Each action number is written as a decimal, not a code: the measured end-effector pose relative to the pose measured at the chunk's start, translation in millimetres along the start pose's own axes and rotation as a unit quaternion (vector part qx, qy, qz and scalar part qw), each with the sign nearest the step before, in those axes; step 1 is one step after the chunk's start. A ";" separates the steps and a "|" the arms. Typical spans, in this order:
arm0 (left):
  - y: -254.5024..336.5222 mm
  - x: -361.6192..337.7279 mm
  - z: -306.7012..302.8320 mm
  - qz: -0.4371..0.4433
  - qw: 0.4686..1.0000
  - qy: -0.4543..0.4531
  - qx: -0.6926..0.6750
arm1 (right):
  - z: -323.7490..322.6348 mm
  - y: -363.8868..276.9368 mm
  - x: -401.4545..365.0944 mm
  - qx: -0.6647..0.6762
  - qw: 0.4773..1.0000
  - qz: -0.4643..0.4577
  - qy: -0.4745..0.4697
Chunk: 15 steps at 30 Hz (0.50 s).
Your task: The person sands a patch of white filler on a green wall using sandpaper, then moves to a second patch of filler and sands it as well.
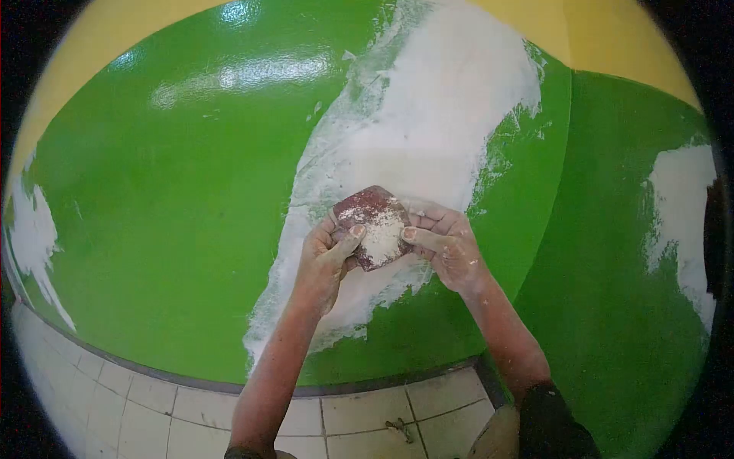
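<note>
Between my two hands is a reddish-brown piece of sandpaper (373, 208), its face caked with white powder. My left hand (325, 260) grips its left edge, thumb pressed on the front. On the opposite edge, my right hand (451, 249) pinches it the same way, with white dust on the fingers. Behind the sandpaper, a broad band of white filler (428, 115) runs diagonally down the green wall (191, 214). Whether the sandpaper touches the wall cannot be made out; it appears held in front of it.
More white filler patches (34, 229) mark the wall at far left and far right. Yellow paint (612, 38) borders the green above. Below lies a tiled floor (367, 413) with a small dark scrap (399, 430). A wall corner runs down at the right.
</note>
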<state>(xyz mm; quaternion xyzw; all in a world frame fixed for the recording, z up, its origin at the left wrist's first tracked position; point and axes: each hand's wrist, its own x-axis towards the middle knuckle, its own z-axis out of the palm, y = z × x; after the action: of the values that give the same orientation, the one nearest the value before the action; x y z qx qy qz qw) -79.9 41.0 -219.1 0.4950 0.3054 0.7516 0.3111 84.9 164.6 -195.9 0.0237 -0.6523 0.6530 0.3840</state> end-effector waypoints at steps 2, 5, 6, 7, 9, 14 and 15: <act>-1.6 -0.5 0.9 0.005 1.000 0.019 0.018 | 7.2 -0.9 -1.1 -0.020 0.997 -0.057 -0.049; -10.8 1.4 -1.5 0.007 1.000 0.016 0.019 | 21.5 3.5 -3.9 -0.111 0.984 -0.138 -0.031; -10.8 1.2 0.1 0.004 1.000 0.018 0.019 | 21.1 6.3 -4.2 -0.110 0.984 -0.135 -0.030; -9.4 1.0 2.6 0.002 1.000 0.018 -0.014 | 20.3 9.1 -3.9 -0.282 0.933 -0.221 0.008; -11.2 1.1 4.5 0.000 0.999 0.019 -0.046 | 20.3 11.6 -3.7 -0.442 0.845 -0.298 0.045; -9.5 2.8 6.3 0.017 0.992 0.027 -0.124 | 23.2 12.9 -6.2 -0.512 0.765 -0.379 0.092; -10.0 2.8 5.8 0.019 0.992 0.027 -0.125 | 23.0 14.8 -6.4 -0.512 0.765 -0.380 0.091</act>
<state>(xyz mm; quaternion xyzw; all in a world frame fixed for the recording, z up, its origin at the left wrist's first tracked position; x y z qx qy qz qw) -73.8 50.3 -223.3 0.4373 0.2083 0.8028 0.3477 70.7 143.7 -208.3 0.0099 -0.7895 0.0220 0.6133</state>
